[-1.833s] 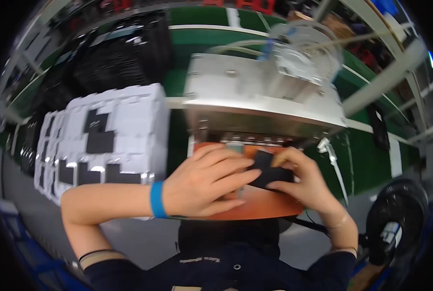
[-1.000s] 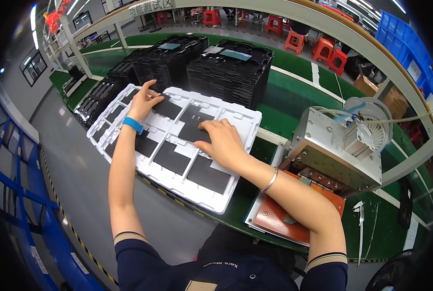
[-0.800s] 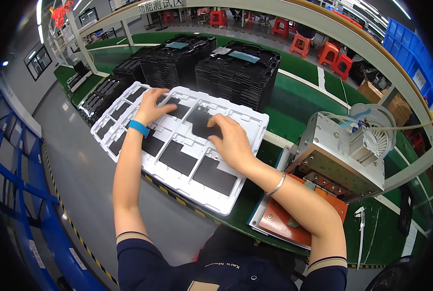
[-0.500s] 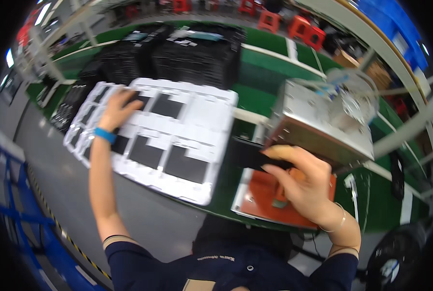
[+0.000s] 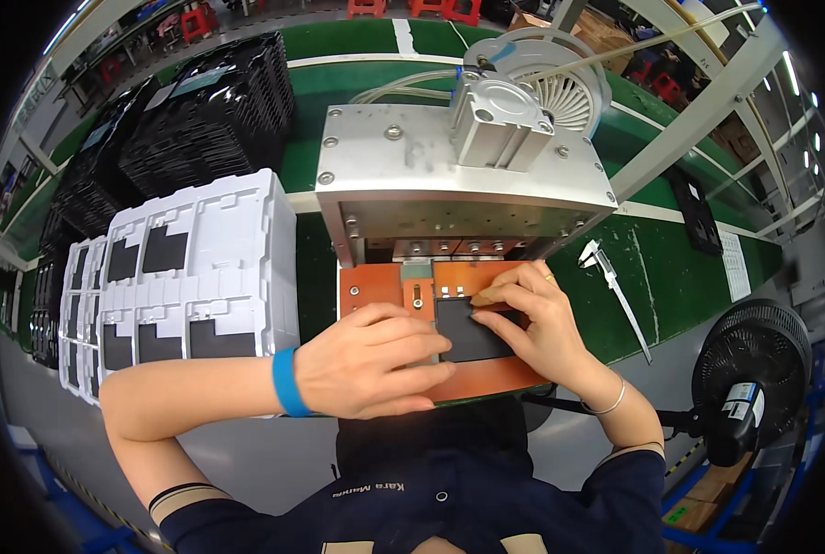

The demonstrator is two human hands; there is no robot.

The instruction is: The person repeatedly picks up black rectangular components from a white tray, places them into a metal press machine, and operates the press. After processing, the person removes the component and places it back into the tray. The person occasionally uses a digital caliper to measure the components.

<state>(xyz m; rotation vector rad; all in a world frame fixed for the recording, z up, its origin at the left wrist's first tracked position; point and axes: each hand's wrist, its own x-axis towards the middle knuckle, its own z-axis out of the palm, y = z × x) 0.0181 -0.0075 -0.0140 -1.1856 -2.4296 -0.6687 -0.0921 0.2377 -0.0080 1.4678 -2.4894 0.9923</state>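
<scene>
A flat black sheet (image 5: pixel 463 340) lies on the orange plate of a fixture (image 5: pixel 491 379) in front of me. My right hand (image 5: pixel 540 323) pinches at its upper edge, thumb and index finger close together, with a yellowish cover on a fingertip. My left hand (image 5: pixel 371 362) rests palm down over the plate's left part, its fingers stretched toward the sheet's left edge. Under that hand part of the plate is hidden. Just behind the plate stands a silvery metal press (image 5: pixel 431 175) with a cylinder block (image 5: pixel 503 120) on top.
To the left, a white tray (image 5: pixel 223 277) holds several black sheets in its pockets. Stacks of black trays (image 5: pixel 209 115) stand behind it. Right of the press lie a caliper (image 5: pixel 620 295) and a black panel (image 5: pixel 694 210) on the green bench. A black fan (image 5: pixel 749 369) stands at the right.
My left hand has left the white tray and come over to the orange plate. The black sheet, held up in my right hand before, now lies on the plate. The view has turned right.
</scene>
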